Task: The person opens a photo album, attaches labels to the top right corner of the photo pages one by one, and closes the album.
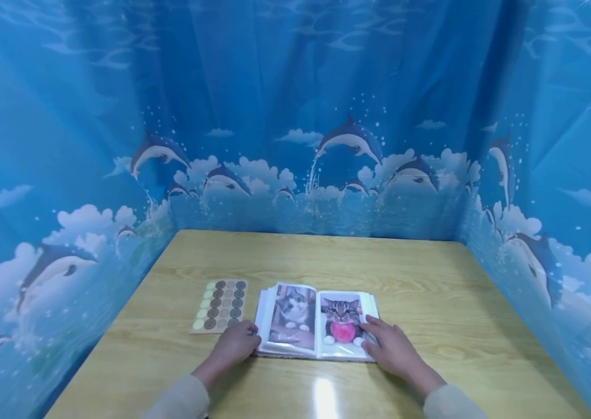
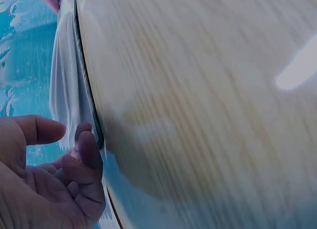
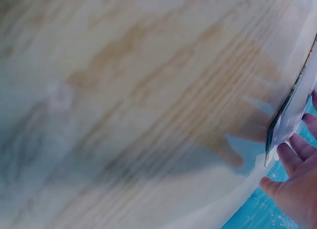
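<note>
Head view: a photo album lies open on a pale wooden surface, near its front edge, between two hands. Its left page shows a grey-and-white cat, its right page a tabby kitten with a pink ball. The left hand rests at the album's lower left corner, fingers curled against the edge of the pages. The right hand lies on the lower right of the right-hand page, fingers fairly straight and pressing down. Both arms wear light sleeves.

Just left of the album, apart from it, lies a sticker sheet of round dots in brown, grey and pale green. Blue curtains printed with dolphins and clouds close in the surface on three sides.

Left wrist view — blurred — shows the fingers bent against the stacked page edges. Right wrist view shows fingertips at the album's corner.
</note>
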